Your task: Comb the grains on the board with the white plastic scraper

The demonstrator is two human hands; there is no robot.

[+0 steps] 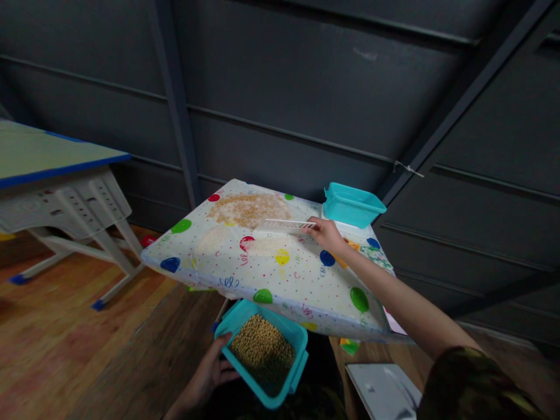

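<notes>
My left hand (209, 368) is closed on the near left rim of a turquoise plastic container (300, 373), held below the table's front edge. Inside lie round tan beans (262, 341) that look like soybeans, with darker greenish ones at the near end. Over the table, my right hand (326, 233) grips one end of a thin white slotted plastic piece (284, 224), tilted low. Its far end is by a spread patch of tan and whitish grains (249, 210); whether it touches them I cannot tell. Flat whitish patches, perhaps rice (265, 246), lie nearer to me.
A balloon-print cloth (306, 291) covers the table. A second turquoise container (354, 204) stands at its back right, with a patterned packet (374, 256) nearby. A dark panelled wall (284, 87) rises behind. Another desk (65, 154) stands left. A white flat object (385, 388) lies low right.
</notes>
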